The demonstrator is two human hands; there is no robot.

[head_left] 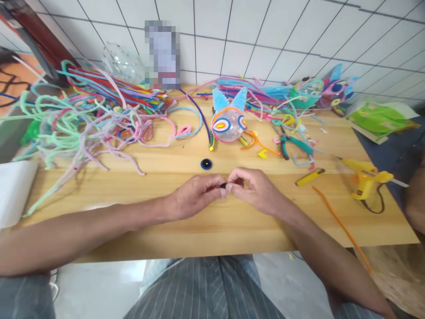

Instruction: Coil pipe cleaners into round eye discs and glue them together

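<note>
My left hand and my right hand meet over the front middle of the wooden table. Between their pinched fingertips is a small black piece, mostly covered by the fingers; its exact kind cannot be made out. Just beyond the hands lies a round black disc with a blue rim and a light centre dot. Farther back sits a clear ball figure with light blue fuzzy ears and coiled ring eyes in blue, pink, yellow and orange.
Tangled pipe cleaners cover the left side. To the right lie green-handled pliers, a yellow utility knife, a yellow glue gun and an orange pipe cleaner. More ball figures stand by the tiled wall.
</note>
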